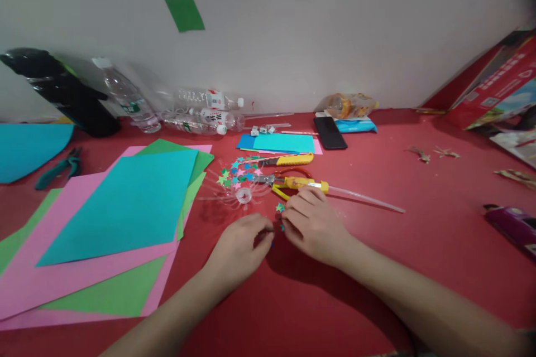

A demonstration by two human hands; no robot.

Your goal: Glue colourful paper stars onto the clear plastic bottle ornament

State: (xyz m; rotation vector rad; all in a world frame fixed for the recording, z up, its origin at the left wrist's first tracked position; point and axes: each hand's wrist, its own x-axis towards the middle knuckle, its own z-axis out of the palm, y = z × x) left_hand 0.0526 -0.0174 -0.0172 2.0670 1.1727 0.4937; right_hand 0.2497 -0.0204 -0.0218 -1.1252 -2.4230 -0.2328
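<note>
My left hand [243, 245] is low over the red table, thumb and fingers curled together. A small dark-blue bit shows at its fingertips, too small to name. To its right, my right hand [316, 223] has bent fingers, slightly apart, reaching down beside small paper stars [280, 207]; its palm is hidden. Just beyond lies a cut clear plastic bottle neck [243, 196] with strips fanning out and many coloured stars on them. Beside it are scissors [281, 192], a yellow glue gun [305, 183] with a clear glue stick, and a yellow utility knife [293, 160].
Coloured paper sheets [121, 206] cover the left side, near pliers [61, 168]. Along the wall are a black flask [67, 92], plastic bottles [201, 114], small paper sheets [285, 143] and a phone [330, 133]. A red box [498, 86] stands right, above a purple item [513, 226].
</note>
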